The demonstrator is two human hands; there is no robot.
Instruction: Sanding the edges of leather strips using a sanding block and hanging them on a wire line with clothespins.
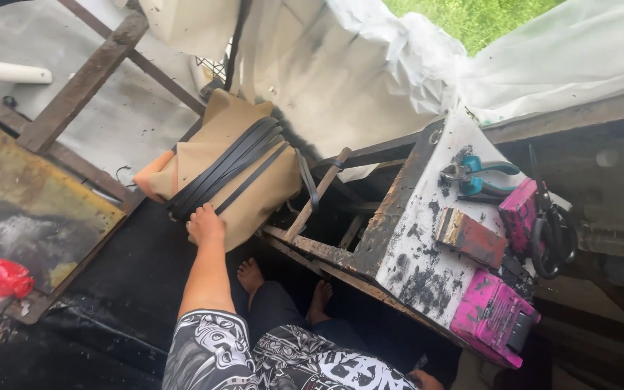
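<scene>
Daylight falls across a rough, cluttered work space. A white plastic sheet (529,58) hangs crumpled along the far side, and green grass (471,18) shows through the gap above it. A rusty metal frame (88,79) crosses the grey floor (124,115) at upper left. At right stands a white counter (427,238), scorched and blotched with black, beside dark wooden boards (594,166).

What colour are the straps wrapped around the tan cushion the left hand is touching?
Black straps, crossing the tan cushion diagonally; clearest in the head view.
</scene>
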